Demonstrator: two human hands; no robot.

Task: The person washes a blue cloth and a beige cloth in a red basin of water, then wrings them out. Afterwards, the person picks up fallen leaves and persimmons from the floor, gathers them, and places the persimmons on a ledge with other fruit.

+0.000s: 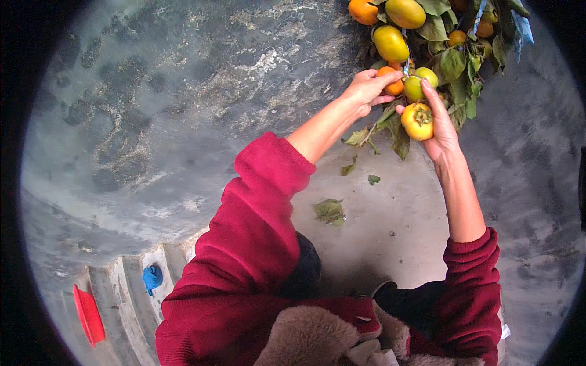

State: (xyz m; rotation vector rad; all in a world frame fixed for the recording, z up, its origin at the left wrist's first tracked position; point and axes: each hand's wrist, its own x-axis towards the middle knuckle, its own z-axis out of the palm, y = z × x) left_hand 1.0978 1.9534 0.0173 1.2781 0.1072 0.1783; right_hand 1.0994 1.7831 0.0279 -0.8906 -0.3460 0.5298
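A bunch of persimmons with leafy stems hangs at the upper right. My left hand (366, 91) has its thumb and fingers around a small orange persimmon (393, 88) in the lower part of the bunch. In my right hand (442, 126) lies a yellow persimmon (417, 122), its dried calyx turned up towards me. A finger of that hand also rests against a yellow-green persimmon (414, 88). Just above, a larger yellow persimmon (390, 43) hangs beside a blue tie (406, 68). Leaves and fruit partly hide the stems between my hands.
Wilted leaves (451, 64) crowd the bunch, with a blue strip (522, 29) at its right. A grey, stained wall (183, 114) rises on the left. Fallen leaves (330, 210) dot the concrete floor (375, 238). Steps (132, 297) at lower left bear a red plastic object (89, 315) and a blue bundle (152, 277).
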